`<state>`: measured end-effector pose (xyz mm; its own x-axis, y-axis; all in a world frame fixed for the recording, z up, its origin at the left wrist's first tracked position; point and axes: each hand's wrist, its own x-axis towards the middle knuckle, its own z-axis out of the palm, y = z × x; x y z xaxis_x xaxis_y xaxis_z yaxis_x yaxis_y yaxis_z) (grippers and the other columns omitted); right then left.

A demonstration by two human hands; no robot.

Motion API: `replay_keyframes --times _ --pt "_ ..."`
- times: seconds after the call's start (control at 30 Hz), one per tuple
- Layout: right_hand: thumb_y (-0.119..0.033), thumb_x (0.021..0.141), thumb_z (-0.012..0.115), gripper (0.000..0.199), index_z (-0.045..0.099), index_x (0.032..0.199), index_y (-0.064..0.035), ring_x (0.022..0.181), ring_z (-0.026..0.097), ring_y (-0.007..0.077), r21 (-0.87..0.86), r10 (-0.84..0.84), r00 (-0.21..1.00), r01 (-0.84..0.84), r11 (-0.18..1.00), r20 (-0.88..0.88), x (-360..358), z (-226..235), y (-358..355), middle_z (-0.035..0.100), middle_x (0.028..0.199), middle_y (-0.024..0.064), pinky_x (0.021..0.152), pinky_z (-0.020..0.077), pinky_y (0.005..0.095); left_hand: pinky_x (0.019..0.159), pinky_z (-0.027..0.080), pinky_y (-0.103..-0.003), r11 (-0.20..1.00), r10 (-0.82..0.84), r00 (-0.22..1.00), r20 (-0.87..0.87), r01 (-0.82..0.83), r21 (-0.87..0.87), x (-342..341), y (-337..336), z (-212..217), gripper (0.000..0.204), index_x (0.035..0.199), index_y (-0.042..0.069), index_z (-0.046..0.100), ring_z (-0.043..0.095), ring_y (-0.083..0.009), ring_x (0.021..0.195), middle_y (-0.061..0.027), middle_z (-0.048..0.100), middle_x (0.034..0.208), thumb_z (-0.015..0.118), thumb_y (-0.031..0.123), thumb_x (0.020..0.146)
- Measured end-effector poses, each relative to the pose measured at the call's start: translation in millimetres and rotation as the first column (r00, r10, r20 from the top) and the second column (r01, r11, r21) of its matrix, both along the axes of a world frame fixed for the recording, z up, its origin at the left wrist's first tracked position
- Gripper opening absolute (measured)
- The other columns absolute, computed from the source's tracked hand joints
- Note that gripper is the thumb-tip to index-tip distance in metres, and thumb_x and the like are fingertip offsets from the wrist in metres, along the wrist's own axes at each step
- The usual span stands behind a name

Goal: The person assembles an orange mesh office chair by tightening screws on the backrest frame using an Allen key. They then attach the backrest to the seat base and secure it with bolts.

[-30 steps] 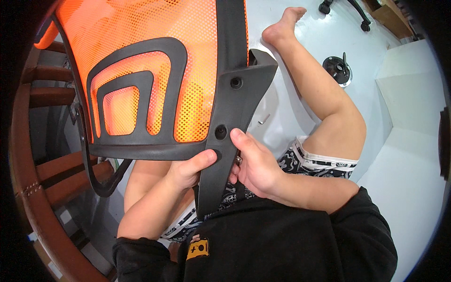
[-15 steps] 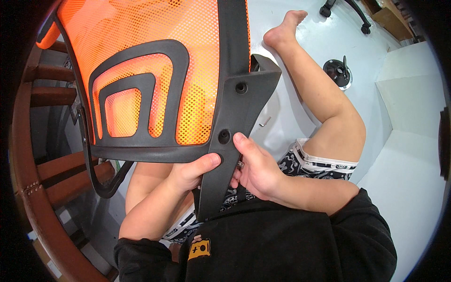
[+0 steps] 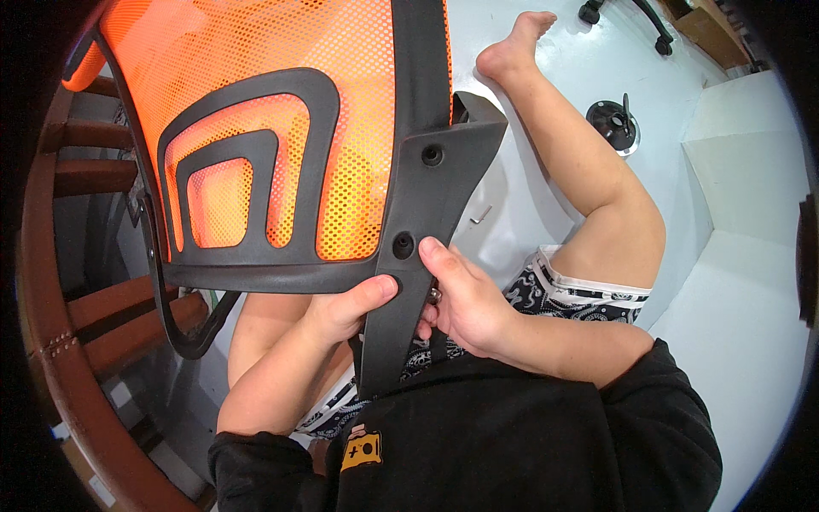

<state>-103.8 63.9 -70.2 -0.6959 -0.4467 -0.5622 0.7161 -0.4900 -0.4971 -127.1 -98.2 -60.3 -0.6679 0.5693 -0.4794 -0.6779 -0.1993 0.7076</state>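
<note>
An orange mesh chair back (image 3: 354,205) with a black plastic frame stands before me, filling the upper left. Along its right edge runs a black plastic armrest piece (image 3: 444,183) with two round recessed holes, its lower end reaching toward my shirt. My left hand (image 3: 345,309) is closed around the frame's lower corner, thumb on the front at the armrest piece's edge. From the right, my right hand (image 3: 469,307) grips that same piece, thumb just beside the lower hole, fingers curled partly behind it. A small shiny metal thing (image 3: 435,295) shows at these fingers; its kind is unclear.
An L-shaped hex key (image 3: 482,215) lies on the pale floor near my bent right leg (image 3: 597,179). Beyond the leg is a round black part (image 3: 612,125). A brown shelf frame (image 3: 102,341) stands at left; a casters' base (image 3: 653,30) is at the top right.
The chair back and both hands have shifted very slightly left and up in the picture. Both grips look the same.
</note>
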Motion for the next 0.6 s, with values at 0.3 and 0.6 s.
replay_keyframes --times 0.3,0.6 --pt "-0.05 0.095 0.041 0.049 0.044 0.106 -0.0025 0.051 0.05 0.0133 0.021 0.056 0.998 -0.056 0.998 -0.027 -2 -3 4 0.054 0.077 0.008 0.045 0.0444 0.0263 0.058 0.057 -0.039 1.0 -0.023 0.999 0.046 0.022 0.017 0 0 1 0.068 0.117 -0.009 0.044 0.065 -0.0322 0.067 -0.0245 0.061 0.083 0.064 0.041 0.075" --pt "-0.063 0.093 0.032 0.071 0.056 0.077 0.0016 0.058 0.056 0.018 0.535 0.522 0.837 -0.37 0.76 -0.163 -31 18 45 0.054 0.066 0.0086 0.053 0.0451 0.0308 0.081 0.052 -0.036 0.994 0.105 0.98 -0.17 -0.107 -0.002 1 2 -7 0.06 0.124 -0.004 0.046 0.062 -0.0259 0.093 -0.0182 0.059 0.109 0.062 0.032 0.079"
